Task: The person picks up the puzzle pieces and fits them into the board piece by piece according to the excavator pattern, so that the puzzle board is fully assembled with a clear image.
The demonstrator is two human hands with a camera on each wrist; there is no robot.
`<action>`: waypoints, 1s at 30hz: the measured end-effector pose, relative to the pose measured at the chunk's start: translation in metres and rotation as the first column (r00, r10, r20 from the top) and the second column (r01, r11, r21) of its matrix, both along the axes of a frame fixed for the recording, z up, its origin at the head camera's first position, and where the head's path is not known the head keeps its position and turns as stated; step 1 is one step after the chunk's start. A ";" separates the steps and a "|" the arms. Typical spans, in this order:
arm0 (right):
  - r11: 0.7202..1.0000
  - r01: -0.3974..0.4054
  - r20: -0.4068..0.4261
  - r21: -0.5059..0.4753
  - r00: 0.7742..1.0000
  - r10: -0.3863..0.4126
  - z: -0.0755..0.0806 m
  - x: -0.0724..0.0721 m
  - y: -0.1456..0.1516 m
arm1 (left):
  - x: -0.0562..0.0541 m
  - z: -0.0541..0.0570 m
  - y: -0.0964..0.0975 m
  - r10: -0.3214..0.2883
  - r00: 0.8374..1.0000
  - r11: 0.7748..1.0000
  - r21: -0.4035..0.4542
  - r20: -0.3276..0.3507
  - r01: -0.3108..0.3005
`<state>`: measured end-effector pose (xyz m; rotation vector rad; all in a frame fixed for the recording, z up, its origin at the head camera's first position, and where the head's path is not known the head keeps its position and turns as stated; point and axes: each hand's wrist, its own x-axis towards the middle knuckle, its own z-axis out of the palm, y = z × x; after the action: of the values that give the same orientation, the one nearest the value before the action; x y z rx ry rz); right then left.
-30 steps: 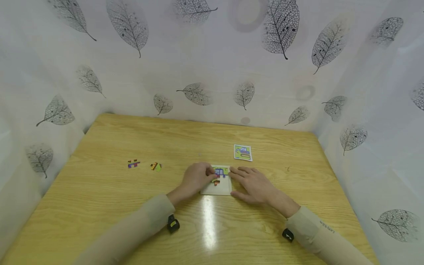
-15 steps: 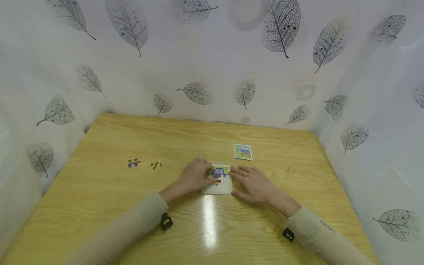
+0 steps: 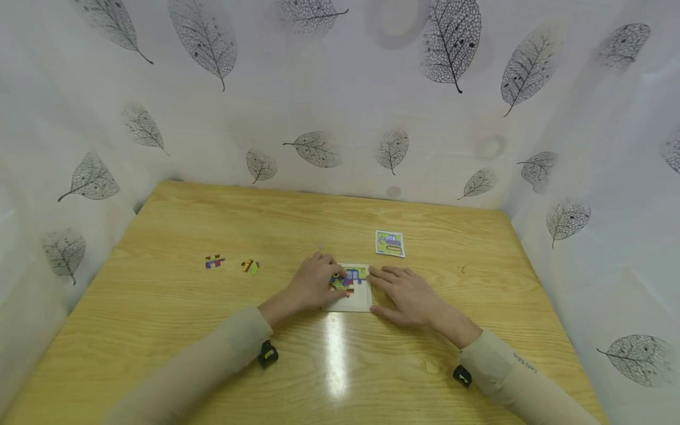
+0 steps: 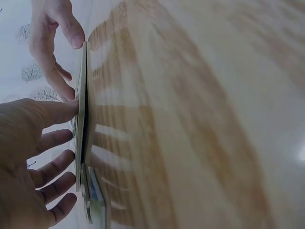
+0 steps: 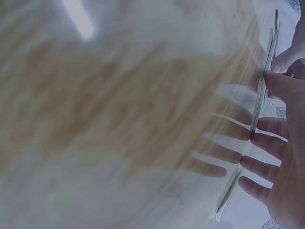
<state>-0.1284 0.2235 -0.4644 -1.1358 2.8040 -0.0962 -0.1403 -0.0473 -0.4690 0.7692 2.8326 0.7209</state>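
Observation:
A white puzzle tray [image 3: 361, 304] lies flat on the table, partly filled with colourful jigsaw pieces that show a blue vehicle on green. My left hand [image 3: 310, 282] is over its left side, the thumb and index finger on either side of a jigsaw piece [image 3: 340, 282] in the tray. In the left wrist view the other fingers of the left hand [image 4: 28, 157] are spread loosely. My right hand [image 3: 406, 295] lies along the tray's right edge, fingers extended and fingertips against it. The left hand hides the tray's left part.
Two clumps of jigsaw pieces, one purple and red [image 3: 215, 261] and one green and yellow [image 3: 251, 267], lie on the table to the left. A picture card [image 3: 390, 244] of a blue vehicle lies behind the tray. A leaf-patterned curtain [image 3: 340, 106] encloses the table.
My left thumb and index finger have spread apart, and more of the green and blue jigsaw piece shows between them. The left wrist has shifted slightly left. My right hand stays put.

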 end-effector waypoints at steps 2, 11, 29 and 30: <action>1.000 0.002 0.001 0.003 1.000 -0.002 0.000 0.000 0.000 | 0.000 0.000 0.000 -0.001 1.000 1.000 0.002 -0.005 0.001; 1.000 0.006 0.005 0.004 1.000 -0.006 -0.001 0.000 0.000 | -0.006 -0.002 0.000 -0.020 1.000 1.000 0.002 -0.006 0.020; 1.000 0.004 0.003 -0.002 1.000 -0.004 0.000 0.000 0.000 | -0.007 -0.005 -0.002 -0.048 0.999 0.999 0.022 -0.020 0.049; 1.000 0.004 0.002 -0.003 1.000 -0.004 -0.001 0.000 0.000 | -0.007 -0.005 -0.001 -0.050 0.999 0.998 0.024 -0.021 0.050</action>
<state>-0.1286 0.2239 -0.4650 -1.1303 2.8057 -0.1014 -0.1471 -0.0486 -0.4741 0.8525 2.8162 0.7463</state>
